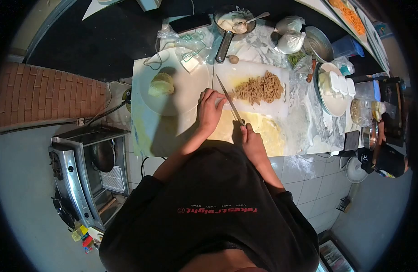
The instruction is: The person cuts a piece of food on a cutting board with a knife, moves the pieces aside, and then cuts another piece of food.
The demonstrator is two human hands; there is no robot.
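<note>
My right hand [253, 141] is closed around the handle of a long kitchen knife [230, 100]. The blade slants up and left over the white cutting board [227, 72]. Close to the blade, my left hand [210, 109] rests with bent fingers at the board's left edge; whatever may be under its fingertips is hidden. Just right of the knife lies a heap of brown chopped strips [262, 88], possibly meat. On the left, a large white plate [184, 102] carries a pale green, rounded piece of food [161, 85].
At the back stands a black-handled pan [224, 45] with pale contents and a spoon. White-filled plastic bags [291, 41], a metal bowl [318, 44] and a plate of white containers [333, 106] line the right. A gas stove [69, 177] is lower left.
</note>
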